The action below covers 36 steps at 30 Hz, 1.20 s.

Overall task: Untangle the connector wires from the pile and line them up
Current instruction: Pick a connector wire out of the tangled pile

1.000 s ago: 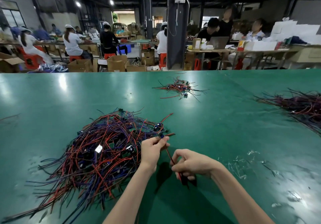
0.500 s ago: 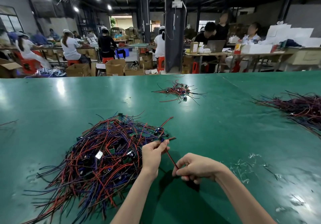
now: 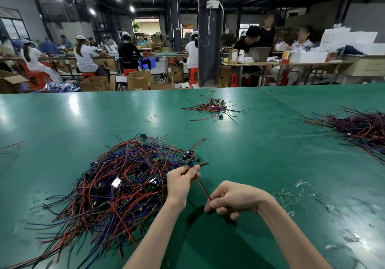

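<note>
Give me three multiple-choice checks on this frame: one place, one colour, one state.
1. Where does the wire pile lie? A left of the left hand; B right of the right hand; C between the hands.
2. What colour is the held wire? A red; B yellow; C white.
3. The right hand is: A flat and open; B pinching the held wire; C curled and empty.

A: the tangle spreads out to the left of the left hand.
A: a red strand runs from hand to hand.
B: its fingertips close on the strand's lower end.
</note>
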Available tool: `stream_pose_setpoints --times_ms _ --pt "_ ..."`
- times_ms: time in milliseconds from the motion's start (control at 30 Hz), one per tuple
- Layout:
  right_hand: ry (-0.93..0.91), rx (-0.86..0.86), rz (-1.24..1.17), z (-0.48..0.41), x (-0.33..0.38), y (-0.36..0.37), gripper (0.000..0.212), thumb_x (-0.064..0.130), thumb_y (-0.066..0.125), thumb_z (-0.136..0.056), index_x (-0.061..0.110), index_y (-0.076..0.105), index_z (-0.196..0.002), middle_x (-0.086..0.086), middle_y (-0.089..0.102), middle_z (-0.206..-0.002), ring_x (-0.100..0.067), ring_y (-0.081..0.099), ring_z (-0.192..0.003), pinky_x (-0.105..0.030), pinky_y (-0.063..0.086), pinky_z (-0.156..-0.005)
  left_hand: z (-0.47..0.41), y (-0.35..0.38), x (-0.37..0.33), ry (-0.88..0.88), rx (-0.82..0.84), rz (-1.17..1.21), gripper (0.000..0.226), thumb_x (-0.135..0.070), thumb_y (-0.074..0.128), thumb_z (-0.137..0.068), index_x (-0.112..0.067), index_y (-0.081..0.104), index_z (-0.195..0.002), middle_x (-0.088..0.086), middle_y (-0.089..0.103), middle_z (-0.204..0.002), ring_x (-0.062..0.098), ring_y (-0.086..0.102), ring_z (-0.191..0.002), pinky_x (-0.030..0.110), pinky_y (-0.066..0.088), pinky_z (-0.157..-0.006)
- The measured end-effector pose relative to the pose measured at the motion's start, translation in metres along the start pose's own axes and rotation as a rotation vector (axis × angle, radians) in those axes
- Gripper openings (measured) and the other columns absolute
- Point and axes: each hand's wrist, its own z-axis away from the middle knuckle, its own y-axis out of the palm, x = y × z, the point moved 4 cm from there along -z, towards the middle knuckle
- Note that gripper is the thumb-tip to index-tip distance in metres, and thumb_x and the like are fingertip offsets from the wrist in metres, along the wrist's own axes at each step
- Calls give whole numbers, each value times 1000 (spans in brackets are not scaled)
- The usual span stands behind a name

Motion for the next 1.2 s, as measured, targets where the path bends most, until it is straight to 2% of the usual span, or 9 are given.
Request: stream_pose_setpoints --times_ms 267,367,467,633,800,900,1000,1100,1200 --pt "-51 9 -9 -2 -2 -8 25 10 57 -92 -7 62 -110 4 59 -53 -4 45 -37 -15 39 -38 4 -1 -1 -6 4 -31 10 0 64 -86 -2 73 -83 2 73 -74 10 65 -63 21 55 -68" --pt "-35 -128 122 -6 -5 -17 30 34 66 -87 10 65 -105 3 68 -61 -10 50 -42 -19 42 -38 7 4 -4 -15 50 -43 9 1 65 -84 -1 73 -81 4 73 -74 12 67 -63 20 56 -66" --pt "-100 -365 201 -12 -4 -27 27 47 68 -82 20 65 -81 4 68 -64 -13 48 -43 -21 43 -38 13 16 -3 -61 127 -27 11 2 65 -84 -1 73 -77 6 72 -71 13 67 -61 21 56 -64" --pt "-210 -501 -49 -23 -3 -29 23 19 71 -83 13 60 -64 -6 55 -60 -11 41 -34 -24 37 -39 17 23 -2 -103 160 50 11 3 64 -82 0 72 -74 10 72 -72 13 66 -64 22 56 -67" --pt "-148 -524 -285 -25 -3 -42 16 2 66 -83 6 63 -68 -9 62 -59 -8 38 -30 -17 36 -35 18 24 -4 -45 161 -29 12 -1 69 -80 -1 72 -92 10 71 -91 16 62 -84 29 48 -90" --pt "-98 -700 -314 -16 -8 -81 19 0 65 -83 5 62 -65 -10 62 -60 -9 37 -30 -16 36 -35 18 23 -4 -16 148 -124 24 -7 71 -82 -3 68 -105 3 71 -97 8 63 -84 19 49 -85" --pt "22 -902 -190 0 -28 -121 21 -1 66 -79 3 64 -58 -9 61 -56 -14 40 -33 -17 38 -35 18 22 -9 92 151 -280 14 -10 69 -85 -11 70 -99 -4 70 -92 7 64 -86 8 47 -76" --pt "180 -948 27 8 -53 -131 20 3 65 -73 3 64 -53 -9 56 -49 -21 46 -37 -23 43 -43 20 20 -12 331 91 -706 18 -15 65 -89 -5 73 -102 0 68 -101 9 60 -95 13 43 -88" --pt "238 -973 122 8 -66 -127 14 12 65 -70 8 60 -57 -10 55 -58 -23 47 -50 -27 40 -52 24 17 -9 501 70 -1036 23 -16 54 -94 -5 71 -106 1 65 -110 12 53 -103 16 38 -94"
